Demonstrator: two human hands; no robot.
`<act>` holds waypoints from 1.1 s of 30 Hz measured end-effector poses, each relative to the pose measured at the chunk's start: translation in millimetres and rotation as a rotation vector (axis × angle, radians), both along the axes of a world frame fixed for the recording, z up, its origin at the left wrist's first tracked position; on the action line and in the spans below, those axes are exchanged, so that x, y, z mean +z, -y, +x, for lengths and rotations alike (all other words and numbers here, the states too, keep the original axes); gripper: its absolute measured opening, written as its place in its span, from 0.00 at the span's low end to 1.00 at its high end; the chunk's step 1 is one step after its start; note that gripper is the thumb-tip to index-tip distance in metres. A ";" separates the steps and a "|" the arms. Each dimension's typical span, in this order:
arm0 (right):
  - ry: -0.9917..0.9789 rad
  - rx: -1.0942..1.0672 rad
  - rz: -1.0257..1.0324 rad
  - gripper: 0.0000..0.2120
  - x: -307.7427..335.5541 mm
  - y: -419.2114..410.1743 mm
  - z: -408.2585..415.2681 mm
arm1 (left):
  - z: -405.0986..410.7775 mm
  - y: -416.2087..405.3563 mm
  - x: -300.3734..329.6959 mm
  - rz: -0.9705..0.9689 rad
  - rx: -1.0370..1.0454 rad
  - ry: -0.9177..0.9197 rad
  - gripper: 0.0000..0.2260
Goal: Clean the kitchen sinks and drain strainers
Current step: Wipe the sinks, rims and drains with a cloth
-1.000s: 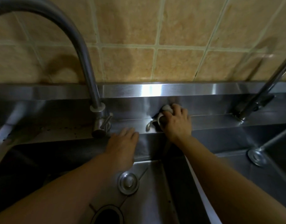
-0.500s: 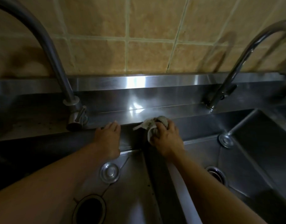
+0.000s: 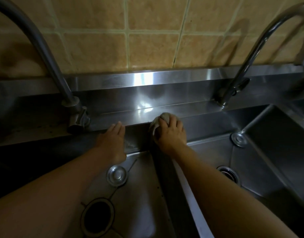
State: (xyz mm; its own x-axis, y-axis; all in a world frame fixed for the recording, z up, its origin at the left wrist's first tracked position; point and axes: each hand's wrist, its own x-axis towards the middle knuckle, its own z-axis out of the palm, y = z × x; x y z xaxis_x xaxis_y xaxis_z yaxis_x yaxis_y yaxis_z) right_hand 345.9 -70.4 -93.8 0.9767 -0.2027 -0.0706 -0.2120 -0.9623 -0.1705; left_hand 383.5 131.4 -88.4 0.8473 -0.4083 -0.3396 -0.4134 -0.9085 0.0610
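Two stainless steel sink basins lie below me, the left sink (image 3: 144, 194) and the right sink (image 3: 261, 169), split by a steel divider (image 3: 166, 177). My right hand (image 3: 171, 134) grips a bunched grey cloth (image 3: 162, 120) against the back ledge where the divider meets it. My left hand (image 3: 113, 143) rests with straight fingers on the back wall of the left sink, fingertips at the ledge. The left sink has an open dark drain hole (image 3: 98, 218) and a round overflow cap (image 3: 116, 176). A drain strainer (image 3: 227, 173) sits in the right sink.
A curved left faucet (image 3: 44, 54) rises from the ledge left of my hands, and a right faucet (image 3: 247, 55) stands further right. Another round cap (image 3: 239, 140) sits on the right sink's back wall. Beige tiles (image 3: 147, 40) cover the wall behind.
The view has swung right, bringing the right faucet and right sink into sight. My right hand with the cloth has slid from the backsplash down to the ledge edge; the left hand stays put.
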 end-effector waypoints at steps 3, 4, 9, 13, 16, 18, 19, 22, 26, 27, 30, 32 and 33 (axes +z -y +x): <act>-0.036 0.006 0.011 0.30 0.5 1.5 10.4 | 0.1 1.1 -0.4 0.003 0.006 -0.006 0.46; -0.039 0.008 0.023 0.30 0.3 2.0 6.6 | 0.5 0.8 1.4 0.006 -0.002 -0.004 0.45; -0.034 -0.008 0.052 0.30 -0.7 2.2 -47.9 | -14.9 -2.5 9.3 0.013 -0.047 -0.020 0.42; -0.042 -0.046 0.079 0.30 4.9 -2.3 -106.5 | -59.5 -2.3 13.8 0.019 -0.109 -0.054 0.42; -0.070 -0.077 0.085 0.30 7.5 -8.6 -149.4 | -92.8 -6.6 21.4 -0.028 -0.138 -0.067 0.41; -0.084 -0.118 0.092 0.30 9.0 -12.6 -176.6 | -112.9 -11.7 27.6 -0.055 -0.169 -0.056 0.40; -0.091 -0.136 0.093 0.31 9.5 -14.7 -189.0 | -122.3 -14.8 30.6 -0.060 -0.187 -0.053 0.39; -0.129 -0.165 0.068 0.33 9.1 -18.8 -221.8 | -146.3 -24.9 40.0 -0.078 -0.218 -0.064 0.39; -0.212 -0.222 0.058 0.36 15.2 -26.3 -264.5 | -176.2 -44.2 53.4 -0.103 -0.260 -0.076 0.40; -0.228 -0.235 0.059 0.35 16.6 -27.6 -274.0 | -182.7 -47.5 54.7 -0.104 -0.266 -0.082 0.40; -0.258 -0.286 0.055 0.34 21.0 -33.2 -304.3 | -203.7 -54.7 59.4 -0.079 -0.274 -0.099 0.38; -0.269 -0.313 0.058 0.32 23.6 -37.4 -321.2 | -216.6 -57.8 62.4 -0.071 -0.285 -0.116 0.37; -0.272 -0.320 0.060 0.31 25.0 -39.1 -328.9 | -223.6 -58.7 63.8 -0.075 -0.291 -0.124 0.36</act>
State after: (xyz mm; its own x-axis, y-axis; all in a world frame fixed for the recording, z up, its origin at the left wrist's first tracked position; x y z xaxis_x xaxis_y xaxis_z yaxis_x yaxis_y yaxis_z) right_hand 17.0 -31.3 -68.8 0.8093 -0.4803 -0.3382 -0.5434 -0.8308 -0.1204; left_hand 159.9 190.1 -24.7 0.6454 -0.6548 -0.3932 -0.6400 -0.7446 0.1895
